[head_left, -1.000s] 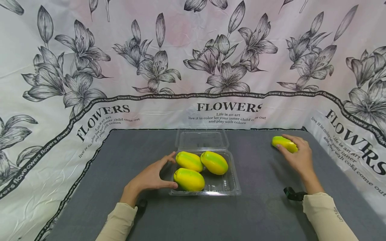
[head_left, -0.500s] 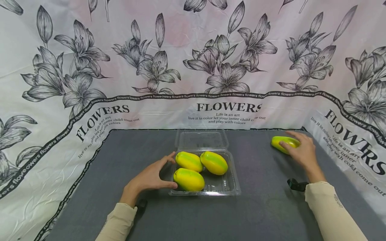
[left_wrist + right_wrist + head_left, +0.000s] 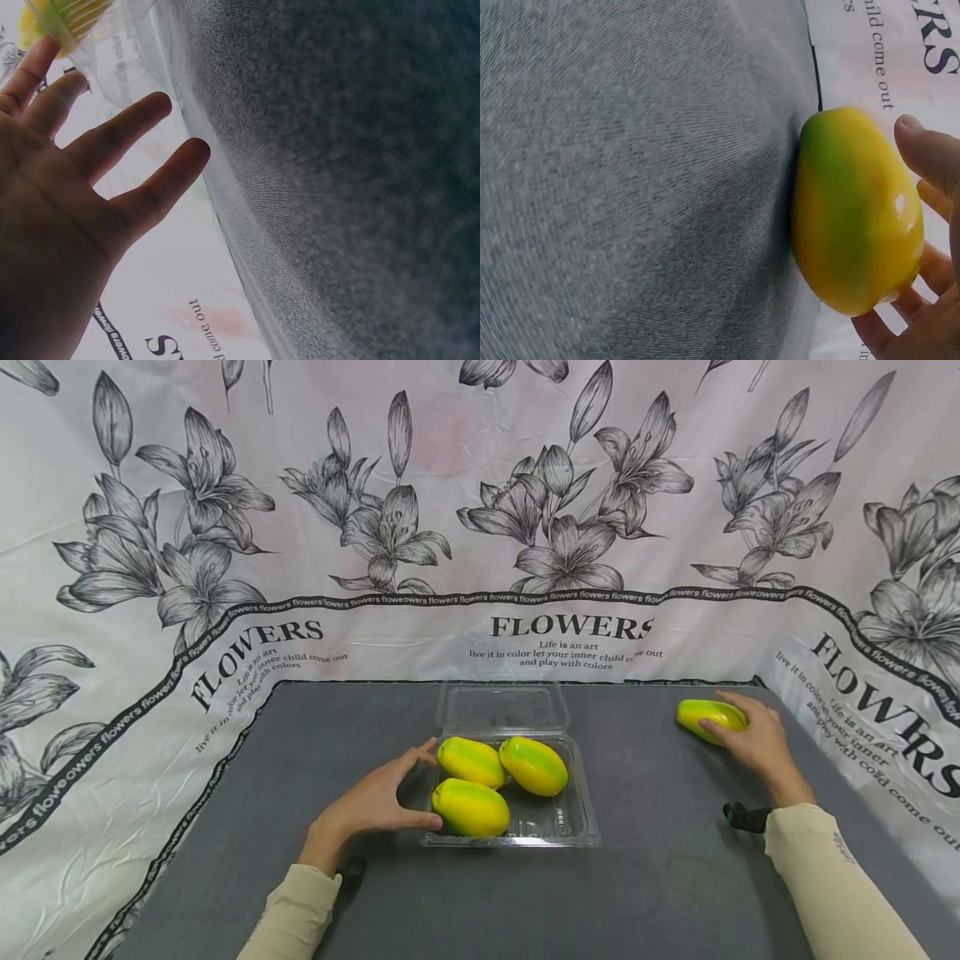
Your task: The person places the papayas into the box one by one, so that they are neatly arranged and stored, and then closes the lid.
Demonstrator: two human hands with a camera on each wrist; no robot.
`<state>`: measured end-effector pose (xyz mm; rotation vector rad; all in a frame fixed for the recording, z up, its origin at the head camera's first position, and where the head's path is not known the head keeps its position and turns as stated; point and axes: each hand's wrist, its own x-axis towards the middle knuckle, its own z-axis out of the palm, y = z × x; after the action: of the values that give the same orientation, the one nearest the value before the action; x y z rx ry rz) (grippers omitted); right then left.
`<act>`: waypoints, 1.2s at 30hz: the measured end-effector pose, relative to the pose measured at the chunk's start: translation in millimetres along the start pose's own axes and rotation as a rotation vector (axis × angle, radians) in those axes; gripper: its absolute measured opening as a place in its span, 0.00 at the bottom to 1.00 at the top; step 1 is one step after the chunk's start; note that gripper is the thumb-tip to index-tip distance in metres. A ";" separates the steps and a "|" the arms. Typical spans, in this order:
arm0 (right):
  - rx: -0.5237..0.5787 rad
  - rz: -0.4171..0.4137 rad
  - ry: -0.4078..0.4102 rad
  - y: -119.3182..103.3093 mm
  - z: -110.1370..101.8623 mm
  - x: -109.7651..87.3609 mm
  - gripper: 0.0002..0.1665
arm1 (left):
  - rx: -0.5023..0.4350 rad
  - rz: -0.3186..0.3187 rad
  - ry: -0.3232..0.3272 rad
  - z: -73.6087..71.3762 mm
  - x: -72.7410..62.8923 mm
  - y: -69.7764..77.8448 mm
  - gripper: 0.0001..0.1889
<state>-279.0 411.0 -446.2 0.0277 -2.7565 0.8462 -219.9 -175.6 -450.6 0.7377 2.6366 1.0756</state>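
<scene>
In the head view, a clear plastic container [image 3: 558,817] sits mid-table before you, its hinged lid [image 3: 502,708] laid back toward 12 o'clock. Inside rest three yellow-green fruits: the near fruit [image 3: 471,810] at the container's 8 o'clock, the far-left fruit [image 3: 470,762] at 10, the far-right fruit [image 3: 533,766] between 1 and 2. Your left hand [image 3: 371,802], spread wide, frames the container from 9 o'clock, thumb by the near corner, fingertips by the far one. Well apart, between the container's 2 and 3 o'clock, the lone fruit [image 3: 705,717] lies on the gray tabletop [image 3: 637,877]. Your right hand [image 3: 757,747] reaches around it from 4 o'clock, thumb along its near side. Cream sleeves [image 3: 832,877] cover your forearms, and a floral backdrop [image 3: 435,435] lettered "FLOWERS" rises at 12 o'clock.

In the left wrist view, your left hand enters from 9 o'clock, its visible fingers straight and fanned. Toward 11 o'clock, yellow and green show through the container's ribbed plastic; you cannot tell how firmly the fingertips there touch it.

In the right wrist view, the lone fruit rests against the gray cloth between 3 and 4 o'clock. Your right hand stands loosely wide around it, backdrop showing between thumb tip and fruit; fingers lie by its lower end, their contact hard to tell.
</scene>
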 end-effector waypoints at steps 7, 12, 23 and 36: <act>0.016 0.012 0.012 6.3 3.6 -1.1 0.33 | 0.000 -0.002 0.004 0.1 -0.4 -0.6 0.44; 0.029 0.034 0.033 7.8 4.1 -4.4 0.33 | -0.003 -0.002 0.003 0.6 -0.3 -0.6 0.44; 0.057 -0.039 0.077 -14.1 9.0 -9.3 0.32 | -0.001 -0.004 0.003 0.4 -0.3 0.5 0.44; 0.140 -0.136 0.057 -76.6 23.3 -26.3 0.32 | -0.006 -0.009 0.003 0.8 0.0 0.4 0.44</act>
<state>-252.0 333.0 -429.2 0.2115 -2.6034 0.9851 -219.5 -174.8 -450.9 0.7224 2.6356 1.0830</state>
